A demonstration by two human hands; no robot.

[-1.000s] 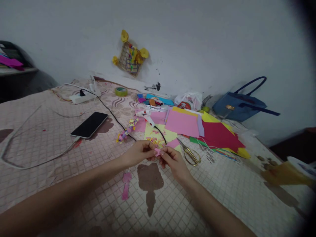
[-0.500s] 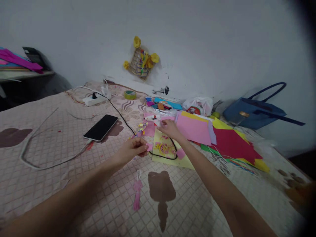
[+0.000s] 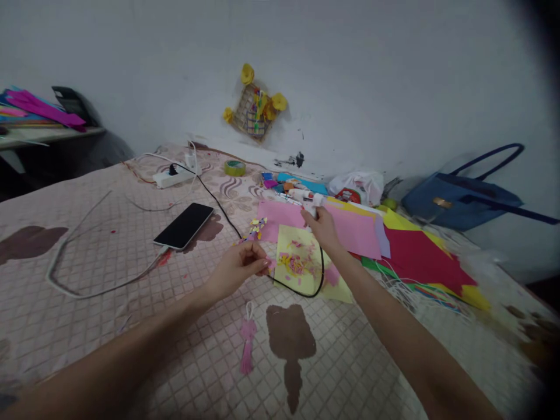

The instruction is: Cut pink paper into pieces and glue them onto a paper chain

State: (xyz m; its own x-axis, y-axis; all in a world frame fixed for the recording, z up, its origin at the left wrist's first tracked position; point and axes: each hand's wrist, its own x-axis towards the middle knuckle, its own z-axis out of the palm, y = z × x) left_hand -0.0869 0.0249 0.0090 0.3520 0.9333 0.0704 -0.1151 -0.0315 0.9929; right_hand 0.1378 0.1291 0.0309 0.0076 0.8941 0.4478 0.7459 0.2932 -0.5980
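Observation:
My left hand [image 3: 244, 261] is closed in a pinch on a small pink paper piece [image 3: 271, 265], at the left edge of a pale yellow sheet [image 3: 312, 236]. Paper scraps [image 3: 293, 262] in pink and yellow lie scattered on that sheet. My right hand [image 3: 322, 226] is wrapped round a white glue gun [image 3: 318, 201] over the pink paper. Its black cord [image 3: 306, 295] loops across the yellow sheet below the hand. Closer to me, a pink paper tassel [image 3: 247, 345] with a white loop lies on the patterned cloth.
Left of my hands lies a phone [image 3: 184, 226] on a white cable; behind it is a power strip [image 3: 172, 176]. Green tape [image 3: 235, 168] sits near the wall. Coloured paper [image 3: 429, 256], white strings [image 3: 396, 291] and a blue bag [image 3: 459, 198] are at the right.
My right hand has lifted the glue gun from among the things at the back and moved slightly right, and the black cord has shifted with it. My left hand still pinches the pink piece.

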